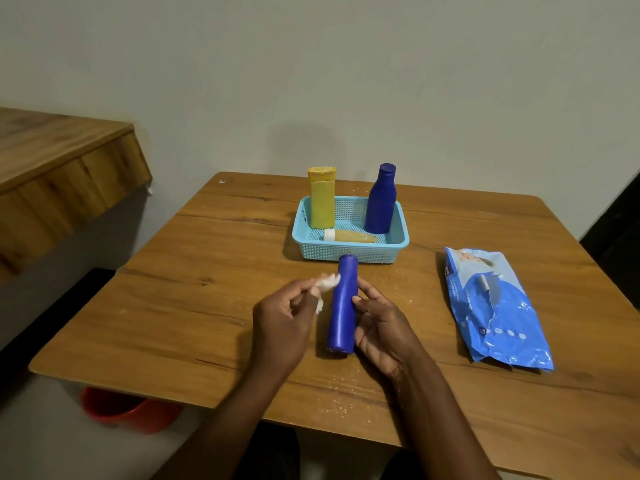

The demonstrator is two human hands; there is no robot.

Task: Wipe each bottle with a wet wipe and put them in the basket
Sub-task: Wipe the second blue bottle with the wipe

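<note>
Right hand (377,327) grips blue cylindrical bottle (343,306), long axis pointing away toward basket (349,252) just beyond; left hand (287,320) pinches wet wipe (327,284) against bottle's left side.

Head view, looking down, near table (207,306)

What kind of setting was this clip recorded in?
Probably a room in a home: a small wooden table pushed against a plain wall, holding toiletry bottles in a plastic basket and a pack of wet wipes.
</note>
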